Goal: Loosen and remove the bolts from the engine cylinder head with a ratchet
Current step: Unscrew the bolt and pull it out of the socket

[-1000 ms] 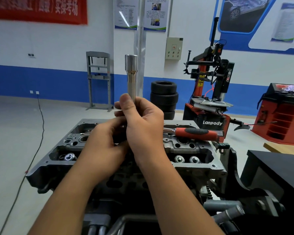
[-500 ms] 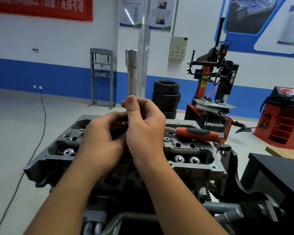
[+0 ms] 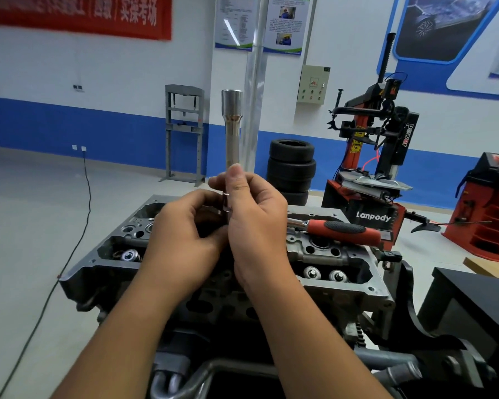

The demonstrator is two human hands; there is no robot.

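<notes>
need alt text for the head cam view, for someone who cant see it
Both hands, the left hand and the right hand, hold a long chrome socket upright above an engine cylinder head. A red-handled ratchet lies on the head to the right, in a workshop with stacked tyres behind.

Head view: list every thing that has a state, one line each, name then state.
long socket: upright, lower end held in both hands
right hand: gripping the socket's lower end
left hand: curled at the socket's base; what it holds is hidden
ratchet: lying untouched on the cylinder head
cylinder head: open on top, valve springs exposed
tyres: stacked
</notes>
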